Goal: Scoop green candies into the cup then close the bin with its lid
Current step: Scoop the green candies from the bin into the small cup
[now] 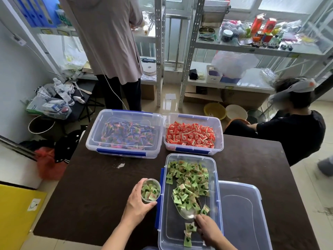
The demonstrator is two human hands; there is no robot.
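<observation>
An open clear bin (215, 177) with blue latches lies lengthwise on the dark table, holding green candies (189, 175). My right hand (208, 229) grips the handle of a metal scoop (187, 212) inside the bin; the scoop carries a heap of green candies. My left hand (137, 199) holds a small clear cup (151, 190) just left of the bin, with several green candies in it. The bin's clear lid (241, 213) lies flat on the table to the right of the bin.
Behind stand a lidded bin of purple-pink candies (124, 133) and an open bin of red candies (192, 135). One person stands at the shelves behind the table, and another sits at the right. The table's left edge (59, 177) borders floor clutter.
</observation>
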